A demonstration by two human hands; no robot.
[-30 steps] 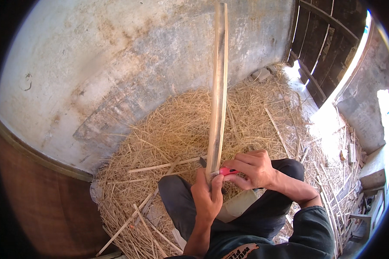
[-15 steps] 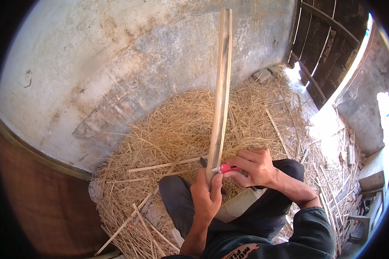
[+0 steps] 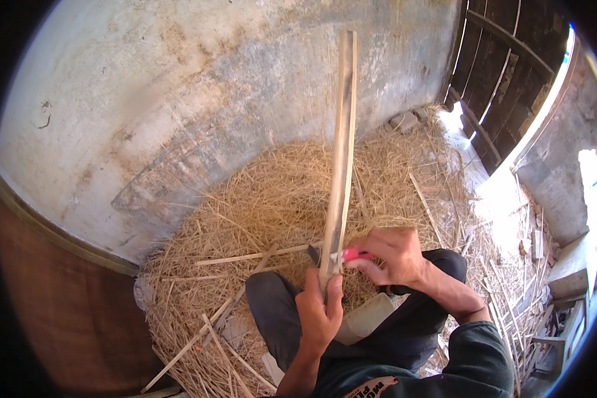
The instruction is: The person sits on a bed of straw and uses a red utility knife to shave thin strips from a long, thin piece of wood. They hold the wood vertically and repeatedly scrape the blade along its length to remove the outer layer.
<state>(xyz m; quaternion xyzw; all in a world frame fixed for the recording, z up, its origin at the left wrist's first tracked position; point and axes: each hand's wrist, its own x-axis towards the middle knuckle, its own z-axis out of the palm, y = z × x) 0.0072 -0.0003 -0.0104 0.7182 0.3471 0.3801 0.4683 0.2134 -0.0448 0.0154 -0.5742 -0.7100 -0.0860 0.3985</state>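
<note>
Floor (image 3: 504,199), pale and dusty; bears a wide heap of straw (image 3: 272,205); loose split cane strips (image 3: 259,255) lie across it; scattered splinters (image 3: 530,278) at right.

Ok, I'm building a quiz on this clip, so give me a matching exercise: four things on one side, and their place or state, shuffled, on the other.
Things:
1. long pale bamboo strip
2. red-handled knife
3. heap of dry straw
4. dark slatted wooden door

Place or state:
A. spread over the floor against the grey wall
B. standing at the upper right, by the daylight
C. held upright by the left hand
D. gripped in the right hand, at the strip

Pairs: 1-C, 2-D, 3-A, 4-B
</note>
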